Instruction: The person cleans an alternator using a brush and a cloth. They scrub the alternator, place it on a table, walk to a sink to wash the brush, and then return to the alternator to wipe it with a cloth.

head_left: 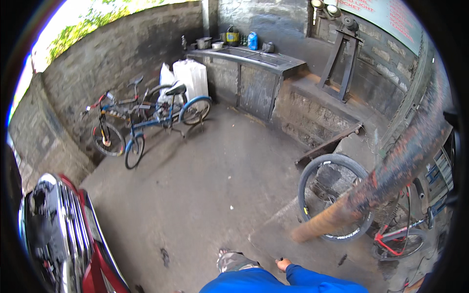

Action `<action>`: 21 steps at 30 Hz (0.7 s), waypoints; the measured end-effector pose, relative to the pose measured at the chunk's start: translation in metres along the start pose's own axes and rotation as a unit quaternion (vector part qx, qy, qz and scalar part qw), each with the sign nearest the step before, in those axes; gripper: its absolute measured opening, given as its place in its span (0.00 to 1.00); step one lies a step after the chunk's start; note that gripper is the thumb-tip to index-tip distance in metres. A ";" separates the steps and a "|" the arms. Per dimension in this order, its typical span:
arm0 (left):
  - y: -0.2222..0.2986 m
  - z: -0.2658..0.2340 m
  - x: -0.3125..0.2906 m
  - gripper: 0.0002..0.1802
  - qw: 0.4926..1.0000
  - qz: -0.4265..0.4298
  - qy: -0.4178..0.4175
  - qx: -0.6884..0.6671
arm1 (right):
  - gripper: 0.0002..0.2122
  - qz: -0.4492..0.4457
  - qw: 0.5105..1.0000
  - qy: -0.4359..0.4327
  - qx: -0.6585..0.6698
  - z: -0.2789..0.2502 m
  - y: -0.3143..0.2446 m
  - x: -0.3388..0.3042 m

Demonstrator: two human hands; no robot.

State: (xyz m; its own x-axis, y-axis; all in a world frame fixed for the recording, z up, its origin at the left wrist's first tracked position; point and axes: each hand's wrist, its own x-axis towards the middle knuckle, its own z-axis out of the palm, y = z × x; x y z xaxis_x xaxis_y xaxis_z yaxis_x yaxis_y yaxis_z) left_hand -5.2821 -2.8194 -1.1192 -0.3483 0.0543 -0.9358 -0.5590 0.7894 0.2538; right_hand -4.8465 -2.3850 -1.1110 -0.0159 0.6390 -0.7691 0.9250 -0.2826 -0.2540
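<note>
My right hand (283,264) shows at the lower edge, past the cuff of a blue sleeve (312,279). Its fingers are curled closed, and a small dark bit shows at their top; what it is I cannot make out. Beneath the hand lies the grey concrete floor (210,195). Closest to it on the right are a rusty slanted pipe (361,200) and a bicycle wheel (304,190) with a black tyre, partly hidden behind the pipe. Nowhere in the picture does my left hand appear.
Two bicycles, the nearer one blue (168,115), stand by the left wall. A vehicle's chrome grille (73,219) fills the lower left. Pots and containers top a concrete counter (254,88). Steps (312,117) lead to a metal stand (342,63). A red bicycle frame (386,244) lies right.
</note>
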 end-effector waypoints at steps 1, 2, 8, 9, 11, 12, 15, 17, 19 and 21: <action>0.027 0.008 0.003 0.31 0.999 -0.020 -0.020 0.040 | 0.29 -0.046 0.999 0.005 0.012 -0.006 -0.042 0.011; 0.062 0.015 0.009 0.30 0.998 -0.023 -0.025 0.058 | 0.30 -0.080 0.997 0.009 0.018 -0.015 -0.082 0.022; 0.283 0.029 0.059 0.25 0.992 0.023 -0.036 0.119 | 0.25 -0.159 0.986 0.034 0.042 -0.096 -0.283 0.107; 0.315 0.028 0.072 0.24 0.990 0.029 -0.037 0.129 | 0.24 -0.169 0.982 0.042 0.077 -0.106 -0.308 0.125; 0.380 0.026 0.102 0.23 0.986 0.041 -0.040 0.157 | 0.23 -0.173 0.975 0.072 0.119 -0.114 -0.346 0.162; 0.413 0.026 0.117 0.22 0.983 0.047 -0.043 0.175 | 0.23 -0.170 0.973 0.094 0.127 -0.117 -0.362 0.181; 0.518 0.019 0.161 0.20 0.969 0.075 -0.041 0.230 | 0.22 -0.126 0.970 0.147 0.146 -0.108 -0.380 0.220; 0.607 0.032 0.185 0.22 0.987 0.033 -0.044 0.150 | 0.25 -0.004 0.990 0.068 0.122 -0.117 -0.383 0.239; 0.697 0.047 0.200 0.24 0.991 0.020 -0.075 0.113 | 0.24 0.041 0.997 0.067 0.013 -0.134 -0.384 0.250; 0.796 0.067 0.207 0.23 0.958 0.085 -0.096 0.255 | 0.21 0.090 0.985 0.105 0.107 -0.166 -0.393 0.261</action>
State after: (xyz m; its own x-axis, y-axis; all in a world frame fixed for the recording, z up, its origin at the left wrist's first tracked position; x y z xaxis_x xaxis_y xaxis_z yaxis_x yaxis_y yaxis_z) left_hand -5.7485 -2.1391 -1.1271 -0.2301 0.2809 -0.9317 -0.0491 0.9529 0.2994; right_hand -5.1512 -1.9886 -1.1147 0.2403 0.6917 -0.6811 0.8044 -0.5346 -0.2591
